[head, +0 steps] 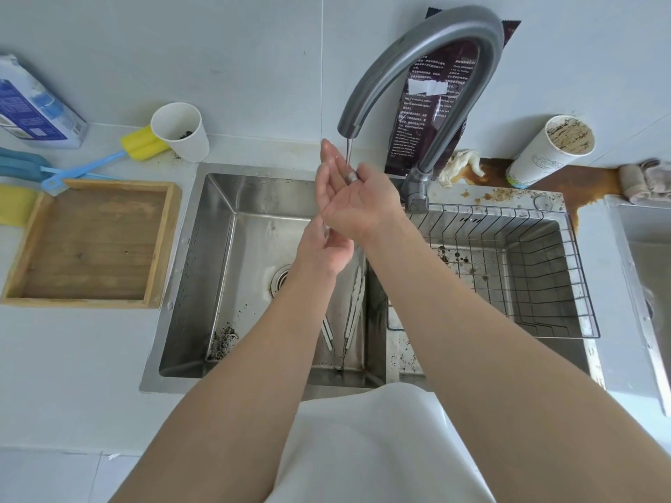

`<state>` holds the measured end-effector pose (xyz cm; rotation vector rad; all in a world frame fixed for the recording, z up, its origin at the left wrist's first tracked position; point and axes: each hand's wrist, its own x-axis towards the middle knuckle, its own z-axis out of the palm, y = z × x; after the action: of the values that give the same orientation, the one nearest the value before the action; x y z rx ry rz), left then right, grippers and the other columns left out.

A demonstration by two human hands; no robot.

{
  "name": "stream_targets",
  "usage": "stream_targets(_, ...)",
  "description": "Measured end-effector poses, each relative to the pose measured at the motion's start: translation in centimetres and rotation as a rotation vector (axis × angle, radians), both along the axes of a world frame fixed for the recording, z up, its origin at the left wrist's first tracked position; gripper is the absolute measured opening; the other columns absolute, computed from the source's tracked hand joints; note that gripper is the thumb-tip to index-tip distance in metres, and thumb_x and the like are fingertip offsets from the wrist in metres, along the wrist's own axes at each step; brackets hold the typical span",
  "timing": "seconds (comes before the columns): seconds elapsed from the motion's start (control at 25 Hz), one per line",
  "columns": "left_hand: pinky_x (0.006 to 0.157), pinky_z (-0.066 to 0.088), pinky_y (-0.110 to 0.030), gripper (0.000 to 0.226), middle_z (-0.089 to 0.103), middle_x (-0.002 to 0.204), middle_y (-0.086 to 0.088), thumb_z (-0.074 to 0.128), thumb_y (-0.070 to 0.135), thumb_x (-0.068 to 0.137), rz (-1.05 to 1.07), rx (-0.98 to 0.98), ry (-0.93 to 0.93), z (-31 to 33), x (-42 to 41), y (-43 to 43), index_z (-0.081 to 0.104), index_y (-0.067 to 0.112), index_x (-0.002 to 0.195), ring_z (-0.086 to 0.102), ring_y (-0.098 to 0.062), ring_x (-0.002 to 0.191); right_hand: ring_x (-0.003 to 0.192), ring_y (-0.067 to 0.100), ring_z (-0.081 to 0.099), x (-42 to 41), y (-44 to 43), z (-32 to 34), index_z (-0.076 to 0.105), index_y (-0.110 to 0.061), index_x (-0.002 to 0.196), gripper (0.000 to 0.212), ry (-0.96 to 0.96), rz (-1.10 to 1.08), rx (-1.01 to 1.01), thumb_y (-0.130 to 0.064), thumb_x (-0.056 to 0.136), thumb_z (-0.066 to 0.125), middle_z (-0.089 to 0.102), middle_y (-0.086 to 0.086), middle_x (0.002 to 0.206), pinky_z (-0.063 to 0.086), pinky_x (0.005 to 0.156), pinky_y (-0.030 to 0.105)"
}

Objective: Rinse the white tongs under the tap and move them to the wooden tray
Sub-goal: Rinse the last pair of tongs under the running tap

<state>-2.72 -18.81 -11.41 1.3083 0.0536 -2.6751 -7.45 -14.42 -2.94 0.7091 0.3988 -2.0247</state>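
The white tongs point(356, 303) lie on the floor of the left sink basin point(225, 248), metal hinge toward me, partly hidden under my left forearm. A thin stream runs from the grey tap point(417, 67). Under the spout my right hand point(350, 199) is palm up with fingers spread, and the water lands on it. Just below it is my left hand point(323, 250), seen from the back. Its fingers are tucked under the right hand and hidden. Neither hand touches the tongs. The wooden tray point(21, 255) sits on the counter left of the sink.
A wire basket point(508, 226) fills the right basin. Dark grit lies in the left basin's near corner. On the counter behind stand two paper cups point(181, 134), a blue-handled yellow brush point(141, 143), a dark bag point(432, 114), a crumpled rag point(463, 165) and a brown spill.
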Motion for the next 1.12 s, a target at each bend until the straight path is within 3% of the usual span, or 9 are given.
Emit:
stream_targets(0.12,0.085,0.056,-0.033,0.012,0.073,0.093,-0.01,0.065,0.009,0.091,-0.028,-0.01,-0.052,0.2,0.6,0.0,0.061,0.006,0.103,0.067,-0.021,0.095,0.069,0.018,0.067,0.1,0.6,-0.2,0.066,-0.001,0.101,0.049,0.071,0.146,0.085,-0.035,0.107,0.032,0.075,0.011,0.085,0.058,0.058,0.026)
stream_targets(0.32,0.052,0.055,-0.015,0.039,0.061,0.11,-0.007,0.045,0.0,0.101,-0.155,-0.239,-0.15,0.1,0.4,-1.5,0.045,0.003,0.139,0.061,-0.016,0.104,0.068,0.016,0.064,-0.1,2.3,0.3,0.058,-0.007,0.085,0.031,0.1,0.311,0.258,-0.027,0.105,0.044,0.069,0.006,0.077,0.058,0.054,0.026)
stream_targets(0.48,0.058,0.061,-0.034,0.034,0.057,0.116,-0.024,0.037,-0.01,0.099,0.0,-0.075,0.018,0.9,-0.5,-2.5,0.039,-0.008,0.133,0.068,-0.028,0.087,0.06,0.014,0.061,-0.5,3.4,0.5,0.052,-0.008,0.079,0.03,0.119,0.318,0.344,-0.023,0.104,0.046,0.065,0.005,0.076,0.057,0.052,0.024)
stream_targets(0.52,0.061,0.062,-0.035,0.033,0.055,0.118,-0.025,0.037,-0.01,0.099,0.021,-0.05,0.049,1.1,-0.7,-2.7,0.04,-0.011,0.132,0.067,-0.028,0.089,0.058,0.014,0.062,-0.6,3.4,0.5,0.052,-0.008,0.079,0.031,0.176,0.349,0.398,-0.023,0.105,0.045,0.066,0.006,0.078,0.057,0.051,0.025)
stream_targets(0.64,0.094,0.053,-0.037,0.036,0.054,0.13,-0.023,0.04,-0.01,0.097,-0.008,-0.085,0.065,1.4,-1.7,-2.5,0.044,-0.013,0.133,0.059,-0.029,0.118,0.057,0.017,0.063,-0.7,3.5,0.3,0.055,-0.009,0.086,0.027,0.433,0.474,0.679,-0.023,0.105,0.042,0.068,0.007,0.076,0.057,0.05,0.026)
stream_targets(0.68,0.097,0.051,-0.037,0.032,0.057,0.125,-0.022,0.042,-0.011,0.096,-0.015,-0.097,0.071,1.7,-1.8,-2.4,0.049,-0.012,0.127,0.06,-0.028,0.116,0.057,0.017,0.062,-0.8,3.6,0.2,0.056,-0.01,0.086,0.024,0.518,0.522,0.791,-0.021,0.103,0.044,0.067,0.006,0.074,0.057,0.051,0.026)
stream_targets(0.8,0.075,0.056,-0.029,0.014,0.063,0.098,-0.018,0.047,-0.008,0.095,-0.039,-0.13,0.07,2.7,-2.2,-2.1,0.057,-0.008,0.105,0.065,-0.021,0.084,0.048,0.014,0.059,-0.7,4.4,-0.2,0.059,-0.011,0.081,0.02,0.68,0.574,0.96,-0.014,0.098,0.049,0.063,0.003,0.064,0.058,0.056,0.03)
stream_targets(0.96,0.055,0.055,-0.023,0.009,0.058,0.082,-0.013,0.047,-0.002,0.097,-0.13,-0.15,-0.025,3.0,-4.0,-1.5,0.055,-0.004,0.099,0.058,-0.018,0.066,0.045,0.011,0.055,0.5,6.2,-1.0,0.058,-0.011,0.084,0.019,0.92,0.6,0.906,-0.019,0.1,0.052,0.057,0.0,0.06,0.058,0.056,0.029)
stream_targets(1.12,0.05,0.04,-0.027,0.024,0.053,0.077,-0.008,0.047,0.008,0.098,-0.427,-0.476,-0.248,2.8,-5.1,-0.7,0.059,0.004,0.118,0.051,-0.017,0.063,0.047,0.009,0.055,2.8,7.7,-2.1,0.055,-0.012,0.078,0.024,1.116,0.622,1.001,-0.022,0.1,0.052,0.054,-0.004,0.055,0.06,0.065,0.036)
